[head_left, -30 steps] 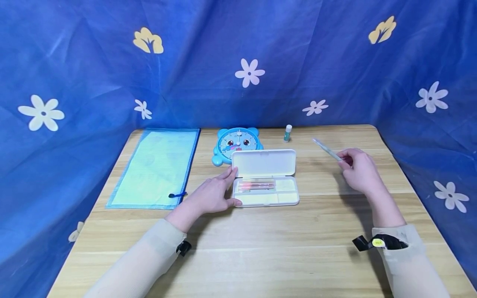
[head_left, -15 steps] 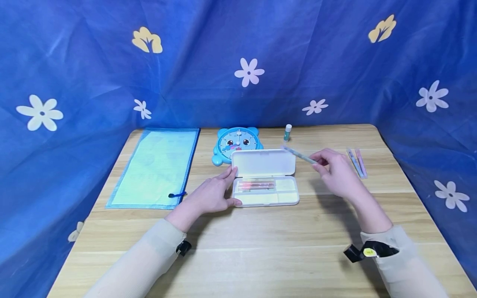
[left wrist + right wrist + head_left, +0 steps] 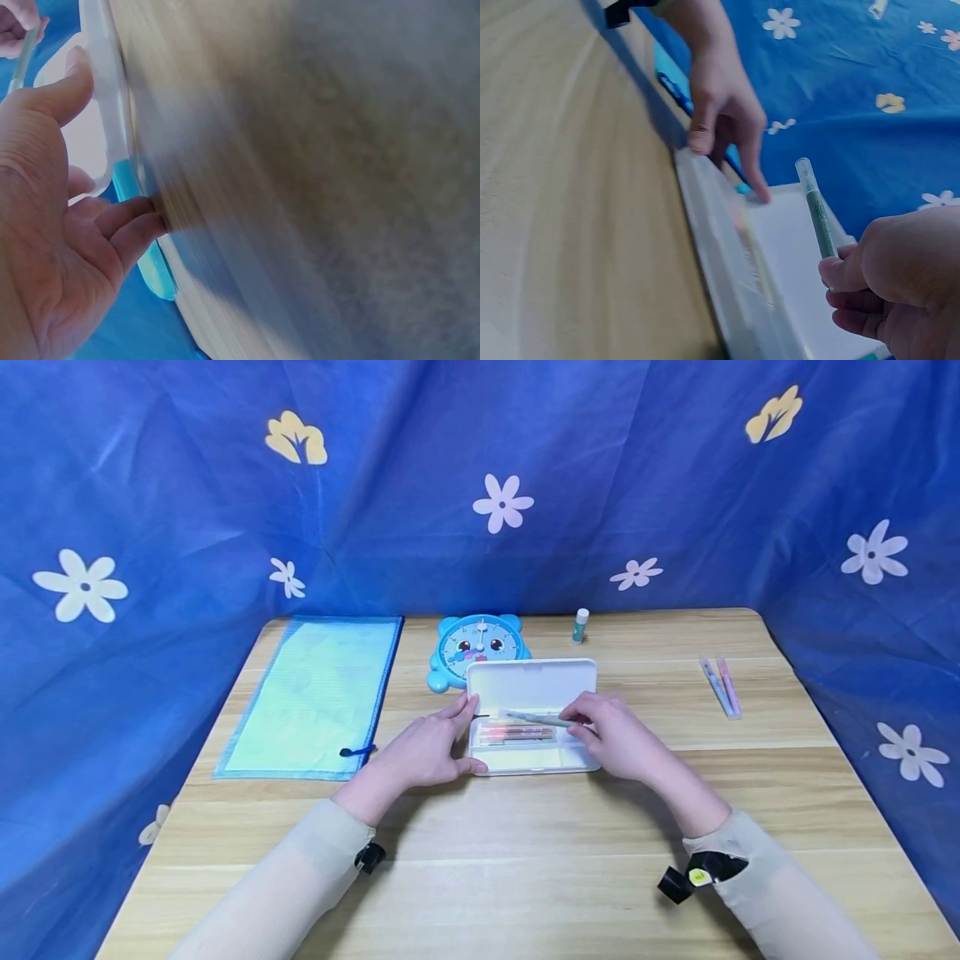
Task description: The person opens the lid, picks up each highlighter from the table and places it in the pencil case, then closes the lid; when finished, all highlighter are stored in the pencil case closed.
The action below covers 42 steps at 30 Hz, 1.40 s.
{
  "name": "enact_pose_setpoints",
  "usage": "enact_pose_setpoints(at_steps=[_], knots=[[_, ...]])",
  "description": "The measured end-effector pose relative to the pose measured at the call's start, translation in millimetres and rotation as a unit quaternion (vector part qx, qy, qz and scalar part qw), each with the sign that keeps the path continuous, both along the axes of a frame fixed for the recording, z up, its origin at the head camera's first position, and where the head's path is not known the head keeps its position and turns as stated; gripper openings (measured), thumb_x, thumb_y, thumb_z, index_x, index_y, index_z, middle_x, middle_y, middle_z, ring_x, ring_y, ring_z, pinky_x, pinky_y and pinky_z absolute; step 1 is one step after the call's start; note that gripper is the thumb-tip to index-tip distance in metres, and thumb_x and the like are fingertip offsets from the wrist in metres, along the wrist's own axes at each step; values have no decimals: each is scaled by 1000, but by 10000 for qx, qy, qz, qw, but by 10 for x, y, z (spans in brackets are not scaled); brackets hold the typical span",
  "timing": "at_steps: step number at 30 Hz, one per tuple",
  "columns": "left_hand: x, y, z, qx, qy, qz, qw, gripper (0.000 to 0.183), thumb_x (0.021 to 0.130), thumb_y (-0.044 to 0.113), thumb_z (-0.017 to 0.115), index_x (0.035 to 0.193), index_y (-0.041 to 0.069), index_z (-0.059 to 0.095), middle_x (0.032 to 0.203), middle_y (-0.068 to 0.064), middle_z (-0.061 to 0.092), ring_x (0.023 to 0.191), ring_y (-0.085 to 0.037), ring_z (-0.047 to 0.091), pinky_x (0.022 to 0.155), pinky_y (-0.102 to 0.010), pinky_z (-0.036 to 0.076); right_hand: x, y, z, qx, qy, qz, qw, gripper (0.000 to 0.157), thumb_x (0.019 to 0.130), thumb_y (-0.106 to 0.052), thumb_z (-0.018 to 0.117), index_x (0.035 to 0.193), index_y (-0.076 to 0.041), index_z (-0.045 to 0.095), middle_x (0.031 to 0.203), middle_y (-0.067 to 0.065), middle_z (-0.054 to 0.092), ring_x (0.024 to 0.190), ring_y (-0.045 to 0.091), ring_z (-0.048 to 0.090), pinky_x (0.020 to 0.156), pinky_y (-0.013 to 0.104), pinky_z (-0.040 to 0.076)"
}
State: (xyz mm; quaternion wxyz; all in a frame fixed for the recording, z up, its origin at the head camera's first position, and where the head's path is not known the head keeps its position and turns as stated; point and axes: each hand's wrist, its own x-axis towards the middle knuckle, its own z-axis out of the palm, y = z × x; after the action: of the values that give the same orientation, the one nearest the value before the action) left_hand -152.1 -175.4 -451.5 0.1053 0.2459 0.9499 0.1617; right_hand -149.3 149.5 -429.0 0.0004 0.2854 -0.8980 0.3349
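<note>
From here I can't see the near end of the pen [image 3: 820,219], which disappears inside the person's right hand [image 3: 618,739]. That hand also covers part of the right end of the pencil case [image 3: 517,762], and I can't make out how many pens lie bundled [image 3: 517,735] in its back left compartment. The open lid [image 3: 532,683] hides the lower right of the blue toy clock [image 3: 480,647]. The wooden table [image 3: 487,877] blurs in the left wrist view, and both sleeves run out of sight at the bottom.

The pen is slim, with a clear cap and a grey-green barrel. It is pinched between right thumb and fingers, tilted over the case, capped end to the left; whether it touches the bundled pens I can't tell. They look pinkish and yellowish, beneath it. The case is white, its shallow tray divided into compartments.

The left hand [image 3: 427,752] spreads thumb and forefinger at the case's left end: thumb on the near corner, forefinger straight against the lid, the others loosely bent.

Well to the right, a blue pen [image 3: 717,688] and a pink pen [image 3: 729,687] lie side by side.
</note>
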Motion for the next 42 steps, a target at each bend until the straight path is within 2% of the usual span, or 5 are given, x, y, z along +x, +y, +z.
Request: enact_pose_setpoints(at_steps=[10, 22, 33, 42], knots=[[-26, -22, -12, 19, -24, -16, 10000, 120, 84, 67, 81, 168, 7, 20, 172, -16, 19, 147, -43, 41, 118, -49, 39, 42, -212, -170, 517, -227, 588, 9967, 18, 99, 0, 71, 116, -3, 76, 110, 5, 73, 105, 21, 67, 94, 45, 55], [-30, -17, -13, -32, -65, -13, 10000, 120, 84, 70, 78, 169, 8, 19, 173, -15, 18, 147, -42, 41, 118, -48, 40, 78, -291, -280, 719, 26, 1140, 9909, 13, 99, 1, 70, 110, -5, 75, 105, 3, 70, 102, 20, 67, 92, 42, 56], [-32, -25, -15, 12, -25, -66, 10000, 120, 84, 70, 79, 168, 7, 19, 172, -17, 19, 147, -42, 42, 118, -47, 40, 52, -245, -240, 737, -151, 1126, 9908, 17, 101, -6, 72, 117, -5, 77, 113, 3, 71, 109, 21, 66, 97, 44, 55], [-26, -19, -11, 24, -23, -68, 10000, 121, 84, 69, 79, 168, 7, 19, 172, -17, 18, 148, -41, 40, 119, -47, 38, -17, -93, -123, 557, -259, 770, 9951, 22, 101, -9, 73, 122, -6, 76, 112, 3, 72, 105, 20, 67, 95, 44, 56]])
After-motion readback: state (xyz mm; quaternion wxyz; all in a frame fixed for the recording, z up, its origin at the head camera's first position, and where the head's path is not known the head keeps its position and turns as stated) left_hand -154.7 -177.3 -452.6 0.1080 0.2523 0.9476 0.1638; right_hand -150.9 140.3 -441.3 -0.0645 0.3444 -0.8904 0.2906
